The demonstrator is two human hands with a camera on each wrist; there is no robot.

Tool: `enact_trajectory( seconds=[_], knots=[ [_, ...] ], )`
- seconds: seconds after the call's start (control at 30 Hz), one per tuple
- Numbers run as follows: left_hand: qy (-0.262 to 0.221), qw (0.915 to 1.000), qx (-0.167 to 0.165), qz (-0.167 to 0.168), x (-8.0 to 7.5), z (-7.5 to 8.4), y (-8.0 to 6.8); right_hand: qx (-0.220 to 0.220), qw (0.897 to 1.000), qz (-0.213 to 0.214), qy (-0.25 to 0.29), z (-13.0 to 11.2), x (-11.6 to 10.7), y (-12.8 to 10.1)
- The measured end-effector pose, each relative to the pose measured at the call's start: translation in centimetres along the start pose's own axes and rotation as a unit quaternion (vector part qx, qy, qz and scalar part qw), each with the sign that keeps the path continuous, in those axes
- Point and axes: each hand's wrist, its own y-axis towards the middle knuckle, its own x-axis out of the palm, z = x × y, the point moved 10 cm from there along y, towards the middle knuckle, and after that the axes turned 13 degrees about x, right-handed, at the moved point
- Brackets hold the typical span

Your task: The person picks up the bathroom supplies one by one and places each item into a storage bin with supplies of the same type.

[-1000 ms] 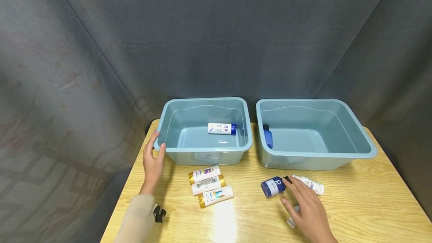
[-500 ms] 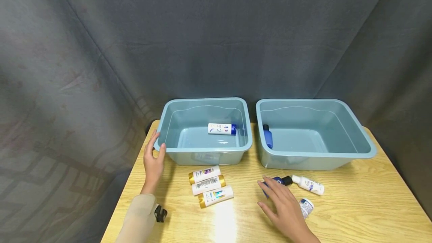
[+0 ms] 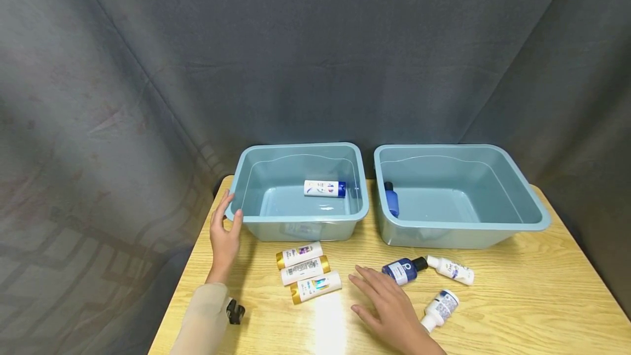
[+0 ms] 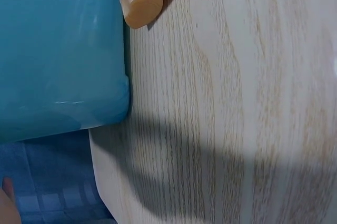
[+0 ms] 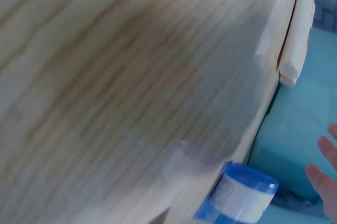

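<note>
— So, how many bottles are put away?
— One in each tub (image 3: 296, 218). Six wait on the bench (image 3: 517, 300).
— And the hands?
— Right hand (image 3: 389, 308) is flat, fingers apart, near the blue bottle (image 3: 401, 270). Left hand (image 3: 224, 234) touches the tub, holding nothing.

Grey curtain (image 3: 315, 43) behind wooden table (image 3: 517, 295).

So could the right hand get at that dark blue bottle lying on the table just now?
Probably yes. The right hand lies open on the table, and the dark blue bottle lies just beyond its fingers, with bare wood between them and nothing in the way.
</note>
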Motion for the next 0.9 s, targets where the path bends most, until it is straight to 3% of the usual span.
enact_trajectory(
  seconds=[0.2, 0.47, 0.8, 0.9],
  knots=[
    [0.006, 1.0, -0.002, 0.001, -0.1, 0.2, 0.1, -0.025, 1.0, -0.005, 0.001, -1.3, 0.9, 0.1],
    [0.001, 0.9999, 0.006, 0.014, 0.0, -3.8, -0.3, -0.069, 0.998, 0.006, 0.01, -3.3, 1.7, 0.7],
    [0.003, 0.9996, 0.019, 0.02, 0.0, -3.6, -0.4, -0.101, 0.994, 0.029, 0.013, -4.8, 2.3, 1.7],
    [0.003, 0.9996, 0.018, 0.021, 0.0, -3.7, -0.5, -0.096, 0.995, 0.016, 0.017, -5.0, 2.9, 2.0]
  ],
)
